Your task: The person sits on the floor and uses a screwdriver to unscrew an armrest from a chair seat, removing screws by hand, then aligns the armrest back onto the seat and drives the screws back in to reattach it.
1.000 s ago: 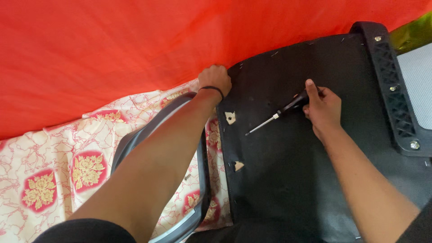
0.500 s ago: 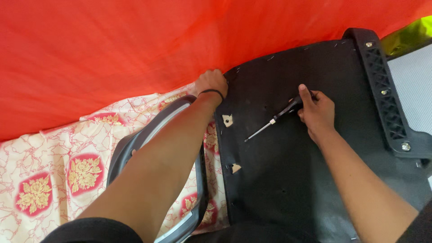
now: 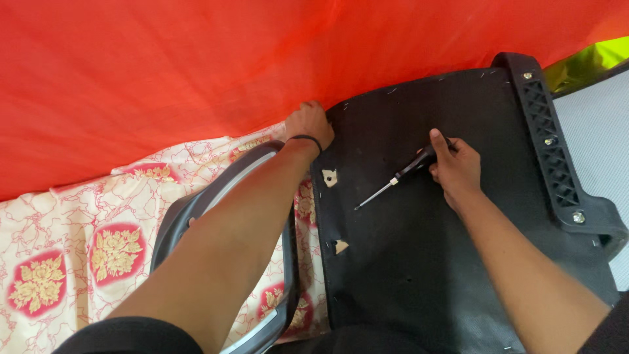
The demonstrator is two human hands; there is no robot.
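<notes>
Against red cloth [image 3: 164, 72], right hand [image 3: 455, 167] grips screwdriver [image 3: 393, 182]; left hand [image 3: 310, 122] (seemingly curled) holds seat panel [image 3: 419, 262] edge.

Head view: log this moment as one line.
left hand: grips edge of black seat base | right hand: holds screwdriver, tip on base | beside: chair armrest, red cloth

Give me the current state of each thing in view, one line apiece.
Left hand: closed on the corner of the black seat base.
Right hand: closed on the screwdriver handle.
Screwdriver: held at a slant, tip toward the panel.
Black seat base: lying underside up, two small tears in its covering.
Armrest: lying on the floral cloth.
Black plastic bracket: bolted on.
</notes>
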